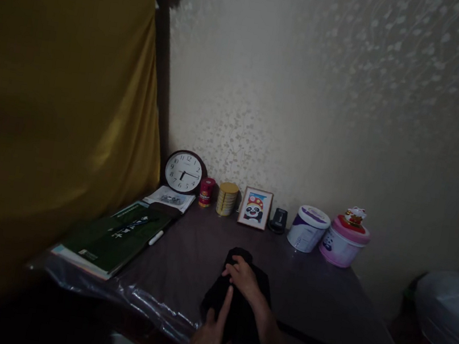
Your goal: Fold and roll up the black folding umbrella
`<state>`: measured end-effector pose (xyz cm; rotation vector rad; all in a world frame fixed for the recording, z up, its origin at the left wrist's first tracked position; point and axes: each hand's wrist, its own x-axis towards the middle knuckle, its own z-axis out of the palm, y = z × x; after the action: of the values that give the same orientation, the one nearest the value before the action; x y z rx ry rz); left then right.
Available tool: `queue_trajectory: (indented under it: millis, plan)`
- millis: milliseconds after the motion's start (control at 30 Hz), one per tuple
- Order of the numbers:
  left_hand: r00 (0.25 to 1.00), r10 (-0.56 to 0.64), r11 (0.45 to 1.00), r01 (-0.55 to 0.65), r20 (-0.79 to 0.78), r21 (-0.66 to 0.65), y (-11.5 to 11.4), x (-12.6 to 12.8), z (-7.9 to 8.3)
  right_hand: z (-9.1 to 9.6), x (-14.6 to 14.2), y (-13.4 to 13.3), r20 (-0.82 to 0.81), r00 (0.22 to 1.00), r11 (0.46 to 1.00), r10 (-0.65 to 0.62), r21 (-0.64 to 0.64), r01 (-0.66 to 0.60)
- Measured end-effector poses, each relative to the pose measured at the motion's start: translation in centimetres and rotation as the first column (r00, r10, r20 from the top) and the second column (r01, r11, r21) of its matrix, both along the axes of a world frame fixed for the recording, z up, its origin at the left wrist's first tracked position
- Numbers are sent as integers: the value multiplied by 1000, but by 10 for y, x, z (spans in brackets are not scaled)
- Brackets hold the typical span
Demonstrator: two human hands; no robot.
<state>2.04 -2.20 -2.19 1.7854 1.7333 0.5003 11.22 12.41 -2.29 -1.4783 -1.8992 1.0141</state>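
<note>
Head view shows black fabric (240, 317) near the front edge of the tabletop (188, 246). The right hand (242, 277) rests on it, loosely spread; the left hand (208, 341) extends one finger, its grip I cannot tell. Probably arranging is underway; next move seems to need light touch.

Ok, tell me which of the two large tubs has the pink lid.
The right-hand tub, with the cat figurine on top; the white-and-purple tub to its left has a mostly white lid.

Black item (240, 316) on dark tabletop (190, 246)
</note>
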Motion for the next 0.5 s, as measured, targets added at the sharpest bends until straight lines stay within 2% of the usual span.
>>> queue_trajectory:
  millis: [167, 300, 400, 500]
  plan:
    - [993, -21, 999, 18, -117, -31, 2, 2, -9, 12, -3, -9, 189, 981, 989, 53, 122, -77]
    - [991, 12, 1000, -15, -134, -26, 2, 3, -10, 19, 2, -31, 36, 989, 957, 144, 250, -149]
    - [988, 16, 998, -25, -151, -55, 1, 3, -7, 14, 15, -54, -65, 991, 901, 120, 425, -81]
    - [991, 0, 998, -9, -137, -65, 2, 3, -6, 0, 29, -67, -53, 996, 870, 66, 492, -32]
